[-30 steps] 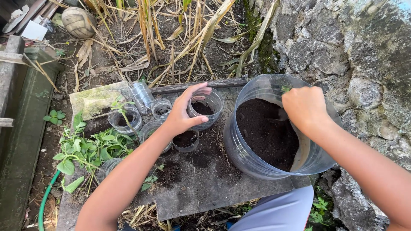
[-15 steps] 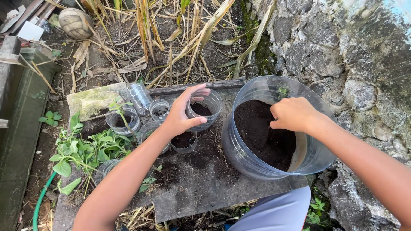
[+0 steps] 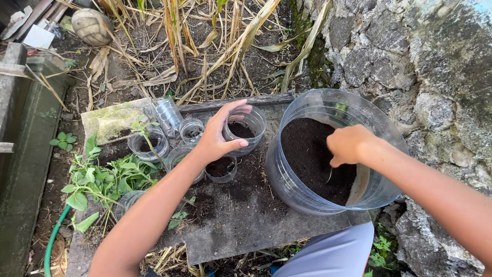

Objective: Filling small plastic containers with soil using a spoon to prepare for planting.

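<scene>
right hand now lower in soil tub, on dirty slab

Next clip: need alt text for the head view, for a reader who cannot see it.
Seen from above, a person's left hand grips a small clear plastic cup holding some soil, while the right hand reaches into a large clear container of dark soil. More clear cups stand on a soil-strewn board, with green seedlings at left and a stone wall at right.
</scene>
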